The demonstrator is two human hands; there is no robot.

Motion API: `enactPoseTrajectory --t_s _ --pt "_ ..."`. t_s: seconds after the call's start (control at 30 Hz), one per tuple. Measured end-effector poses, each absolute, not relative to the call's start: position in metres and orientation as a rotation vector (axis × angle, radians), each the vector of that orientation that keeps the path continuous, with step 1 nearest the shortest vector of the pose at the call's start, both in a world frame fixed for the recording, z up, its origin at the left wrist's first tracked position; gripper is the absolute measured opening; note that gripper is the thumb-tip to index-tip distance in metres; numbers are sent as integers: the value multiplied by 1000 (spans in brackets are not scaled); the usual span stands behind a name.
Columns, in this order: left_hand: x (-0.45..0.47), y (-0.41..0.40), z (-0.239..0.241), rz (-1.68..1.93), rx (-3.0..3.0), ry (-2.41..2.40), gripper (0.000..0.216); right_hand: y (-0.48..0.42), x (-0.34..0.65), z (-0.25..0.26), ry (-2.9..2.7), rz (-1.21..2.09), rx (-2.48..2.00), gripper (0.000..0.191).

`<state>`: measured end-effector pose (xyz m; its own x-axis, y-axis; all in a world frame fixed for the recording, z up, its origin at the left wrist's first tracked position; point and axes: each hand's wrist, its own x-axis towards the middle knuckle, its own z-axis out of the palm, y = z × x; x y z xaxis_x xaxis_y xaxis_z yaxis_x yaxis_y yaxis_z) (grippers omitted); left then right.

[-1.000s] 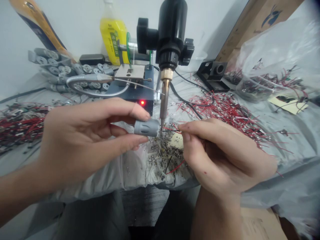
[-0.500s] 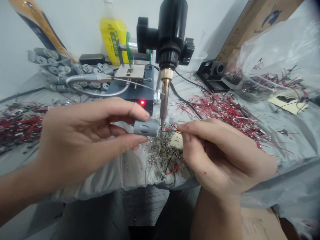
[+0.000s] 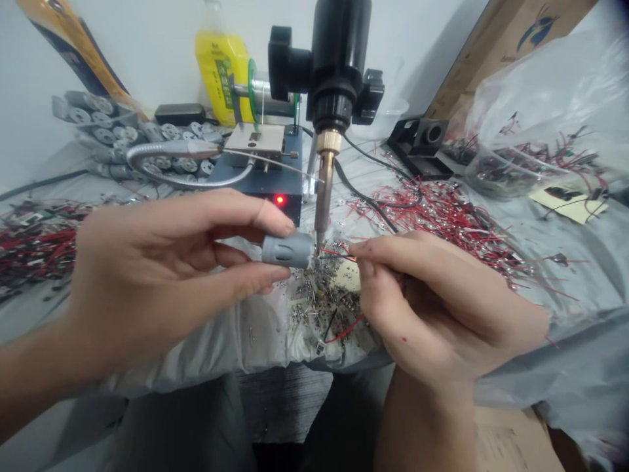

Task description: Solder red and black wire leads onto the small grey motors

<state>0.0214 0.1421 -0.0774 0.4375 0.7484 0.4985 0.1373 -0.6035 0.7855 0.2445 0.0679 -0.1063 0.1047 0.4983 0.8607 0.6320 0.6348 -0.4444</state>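
Observation:
Between thumb and forefinger, my left hand (image 3: 167, 262) grips a small grey cylindrical motor (image 3: 287, 250) lying sideways, its terminal end pointing right. My right hand (image 3: 432, 295) pinches a pair of thin wires (image 3: 337, 254), one red and one dark, whose ends reach the motor's terminal end. A soldering iron (image 3: 323, 203) hangs tip down from a black holder (image 3: 339, 59), the tip at the gap between motor and wires. Whether the tip touches the metal is too small to tell. A red and black lead with a small connector (image 3: 320, 347) dangles below my right hand.
Behind stands a solder feeder (image 3: 255, 144) with a solder spool (image 3: 268, 88) and a bent metal tube (image 3: 142, 167). Grey motors (image 3: 103, 134) are stacked at back left. Piles of red wires lie left (image 3: 44, 249) and right (image 3: 452, 223). Clippings (image 3: 324, 295) litter the sheet under the iron.
Hardly anything differs. Both hands keep their hold on the motor and the wires at the iron's tip, and the view has shifted very slightly.

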Motion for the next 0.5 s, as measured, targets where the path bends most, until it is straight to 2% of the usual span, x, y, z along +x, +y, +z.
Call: enactPoseTrajectory --t_s 0.5 --pt "21 139 -74 1156 2006 746 32 69 245 -106 -1528 -99 -954 23"
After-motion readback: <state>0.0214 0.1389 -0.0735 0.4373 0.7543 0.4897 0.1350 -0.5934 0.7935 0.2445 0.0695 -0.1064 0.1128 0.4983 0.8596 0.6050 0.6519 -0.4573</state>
